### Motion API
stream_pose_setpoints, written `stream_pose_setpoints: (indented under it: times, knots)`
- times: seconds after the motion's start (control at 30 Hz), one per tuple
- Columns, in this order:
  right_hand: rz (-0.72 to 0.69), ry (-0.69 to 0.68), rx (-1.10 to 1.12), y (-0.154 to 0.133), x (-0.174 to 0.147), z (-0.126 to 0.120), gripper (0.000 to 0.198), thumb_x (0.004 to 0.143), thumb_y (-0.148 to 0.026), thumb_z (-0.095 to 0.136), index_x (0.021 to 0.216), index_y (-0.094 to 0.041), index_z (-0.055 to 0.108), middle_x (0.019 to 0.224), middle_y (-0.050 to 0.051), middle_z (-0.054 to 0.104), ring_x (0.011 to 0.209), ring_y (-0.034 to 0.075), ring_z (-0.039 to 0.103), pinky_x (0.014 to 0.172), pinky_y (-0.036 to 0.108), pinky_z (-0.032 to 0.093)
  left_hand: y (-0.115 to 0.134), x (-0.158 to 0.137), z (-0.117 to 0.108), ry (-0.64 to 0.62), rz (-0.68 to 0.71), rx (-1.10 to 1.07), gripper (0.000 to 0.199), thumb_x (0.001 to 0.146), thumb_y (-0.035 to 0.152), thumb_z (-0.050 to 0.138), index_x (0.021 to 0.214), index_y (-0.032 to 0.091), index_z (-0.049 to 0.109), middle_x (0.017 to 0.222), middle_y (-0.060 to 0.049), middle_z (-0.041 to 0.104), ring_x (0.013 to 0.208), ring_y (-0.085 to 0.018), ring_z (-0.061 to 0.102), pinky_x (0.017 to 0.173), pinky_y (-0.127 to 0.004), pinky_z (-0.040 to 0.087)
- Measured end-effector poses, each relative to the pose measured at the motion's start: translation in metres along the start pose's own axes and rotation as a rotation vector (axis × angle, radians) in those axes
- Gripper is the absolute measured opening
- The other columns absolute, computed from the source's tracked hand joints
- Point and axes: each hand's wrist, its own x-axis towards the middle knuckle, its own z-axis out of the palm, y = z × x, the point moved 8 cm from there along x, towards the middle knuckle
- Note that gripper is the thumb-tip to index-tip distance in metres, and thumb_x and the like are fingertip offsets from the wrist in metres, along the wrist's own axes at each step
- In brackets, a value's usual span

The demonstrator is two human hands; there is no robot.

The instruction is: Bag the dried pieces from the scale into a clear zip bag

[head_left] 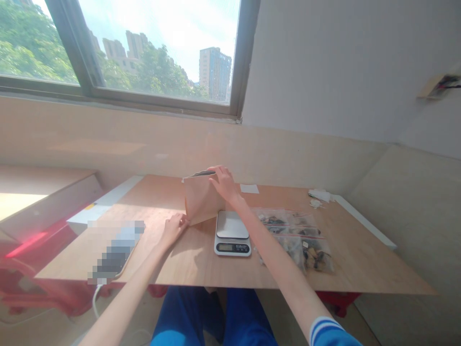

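A brown paper bag [200, 202] stands upright on the wooden board [173, 259], its mouth open at the top. My right hand [222, 182] grips the bag's upper right edge near the opening. My left hand [174, 228] rests at the bag's lower left corner, fingers touching its base. A small digital kitchen scale [232, 233] sits just right of the bag, under my right forearm, its platform bare.
Several clear zip bags of dark small items [298, 238] lie right of the scale. A blurred flat device [115, 250] lies at the left. White paper slips [249, 189] and scraps [319, 196] sit at the far edge. A wall and window stand behind.
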Motion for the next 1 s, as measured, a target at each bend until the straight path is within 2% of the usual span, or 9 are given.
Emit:
stream_pose_setpoints:
  times: [0.07,0.13,0.3,0.4,0.5,0.6,0.73,0.9,1.0]
  knots:
    - [0.044,0.102,0.024,0.014,-0.022,-0.020,0.025,0.084,-0.018,0.046,0.109,-0.017,0.052,0.110,0.007,0.055,0.105,0.020,0.047,0.092,0.034,0.035,-0.004,-0.002,-0.001,0.005,-0.023,-0.039,0.028,0.080,0.039,0.040,0.089,0.020,0.058,0.091,-0.004,0.063,0.085,-0.020,0.058,0.077,-0.031,0.039]
    - [0.145,0.104,0.069,0.038,-0.055,-0.034,0.021,0.086,-0.021,0.040,0.101,-0.017,0.055,0.101,0.007,0.058,0.099,0.019,0.051,0.088,0.033,0.038,-0.009,-0.004,-0.002,0.027,-0.061,-0.095,0.030,0.079,0.043,0.042,0.092,0.020,0.058,0.095,-0.005,0.062,0.085,-0.019,0.059,0.078,-0.030,0.039]
    - [0.384,-0.271,-0.114,0.102,-0.166,-0.042,0.019,0.083,-0.018,0.041,0.081,-0.017,0.060,0.086,0.006,0.061,0.086,0.018,0.055,0.079,0.030,0.041,-0.025,-0.018,0.000,0.131,-0.238,-0.162,0.032,0.079,0.043,0.042,0.092,0.019,0.058,0.098,-0.007,0.062,0.087,-0.021,0.060,0.078,-0.033,0.040]
    - [0.509,-0.383,-0.318,0.130,-0.223,-0.054,0.013,0.077,-0.020,0.050,0.085,-0.017,0.061,0.092,0.008,0.062,0.089,0.021,0.055,0.077,0.031,0.039,-0.028,-0.034,0.006,0.182,-0.325,-0.169,0.030,0.080,0.035,0.038,0.095,0.016,0.056,0.099,-0.010,0.061,0.087,-0.022,0.059,0.077,-0.035,0.041]
    - [0.619,-0.442,-0.411,0.142,-0.256,-0.065,0.013,0.074,-0.027,0.056,0.083,-0.019,0.061,0.092,0.007,0.063,0.091,0.024,0.055,0.077,0.034,0.037,-0.021,-0.053,0.009,0.217,-0.369,-0.211,0.028,0.080,0.031,0.036,0.095,0.016,0.055,0.097,-0.011,0.061,0.088,-0.023,0.058,0.079,-0.037,0.042]
    - [0.687,-0.481,-0.387,0.141,-0.261,-0.075,0.011,0.074,-0.029,0.056,0.077,-0.020,0.061,0.090,0.006,0.065,0.092,0.025,0.055,0.077,0.033,0.036,-0.008,-0.070,0.009,0.217,-0.322,-0.275,0.026,0.078,0.030,0.037,0.093,0.018,0.055,0.096,-0.008,0.062,0.088,-0.022,0.058,0.081,-0.037,0.042]
    - [0.762,-0.500,-0.201,0.127,-0.248,-0.090,0.010,0.074,-0.024,0.052,0.067,-0.018,0.057,0.074,0.005,0.064,0.073,0.019,0.058,0.066,0.027,0.037,-0.001,-0.088,0.008,0.209,-0.308,-0.399,0.025,0.076,0.033,0.039,0.090,0.019,0.056,0.092,-0.007,0.063,0.083,-0.022,0.058,0.079,-0.037,0.043]
    - [0.812,-0.232,-0.163,0.081,-0.224,-0.117,0.014,0.077,-0.027,0.044,0.068,-0.019,0.051,0.068,0.004,0.060,0.064,0.018,0.054,0.059,0.026,0.035,0.004,-0.104,0.015,0.253,-0.468,-0.661,0.031,0.070,0.041,0.048,0.089,0.019,0.057,0.088,-0.008,0.063,0.077,-0.022,0.059,0.070,-0.037,0.046]
    - [0.854,-0.079,-0.038,0.042,-0.213,-0.106,0.018,0.082,-0.033,0.040,0.074,-0.020,0.051,0.068,0.003,0.059,0.062,0.018,0.055,0.057,0.025,0.036,0.040,-0.108,0.020,0.212,-0.488,-0.962,0.037,0.067,0.049,0.051,0.086,0.017,0.055,0.079,-0.006,0.061,0.065,-0.019,0.057,0.056,-0.031,0.045]
